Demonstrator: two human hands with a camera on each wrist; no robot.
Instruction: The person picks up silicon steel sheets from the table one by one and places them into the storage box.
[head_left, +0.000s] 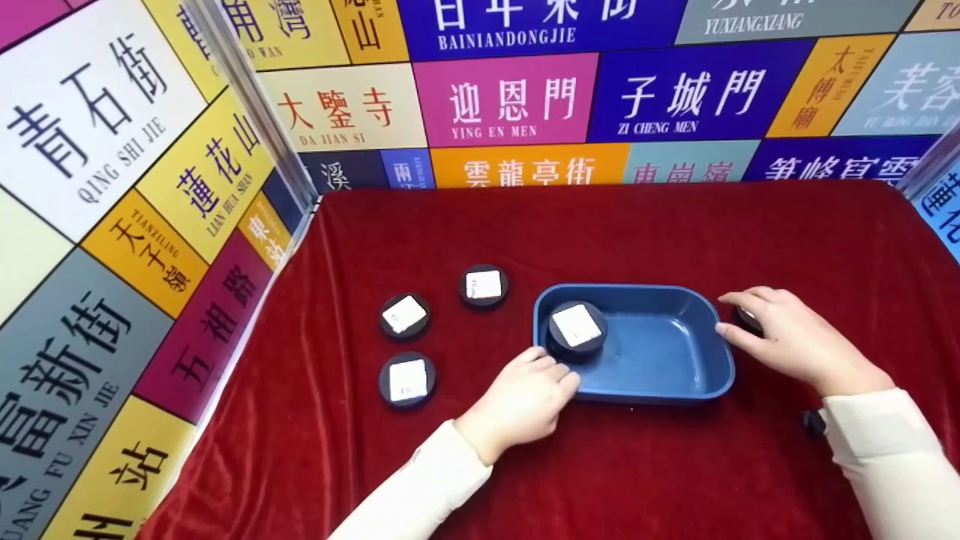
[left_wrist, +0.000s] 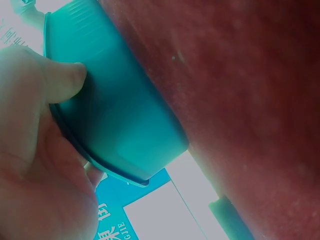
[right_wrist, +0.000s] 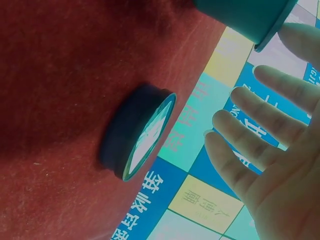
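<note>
What I'd worry about is the tub [head_left: 652, 367] tipping or swinging round: the left hand [head_left: 525, 397] pinches its rim at the near left corner, thumb against the outer wall, and that looks like its only firm hold. The right hand [head_left: 787, 337] is beside the other end, fingers spread and nothing in them; whether its thumb brushes the rim I can't tell. Lifted from that one corner, the tub could tilt and its inside jar [head_left: 577, 326] slide, since it sits right at the left end with bare floor beside it. If the tub were shoved to the right, it could knock the outside jar [right_wrist: 137, 132], which is on the counter [head_left: 637, 472] just past its right end, partly behind the right hand. The soft red covering might also ruck up and drag.

Three more jars stand well to the left: the far jar [head_left: 484, 285], the middle jar [head_left: 405, 315] and the near jar [head_left: 407, 380].

The tub rests on the counter in front of the person, mouth up. Its long axis runs left to right, roughly along the counter's back edge, its ends facing the sides.
</note>
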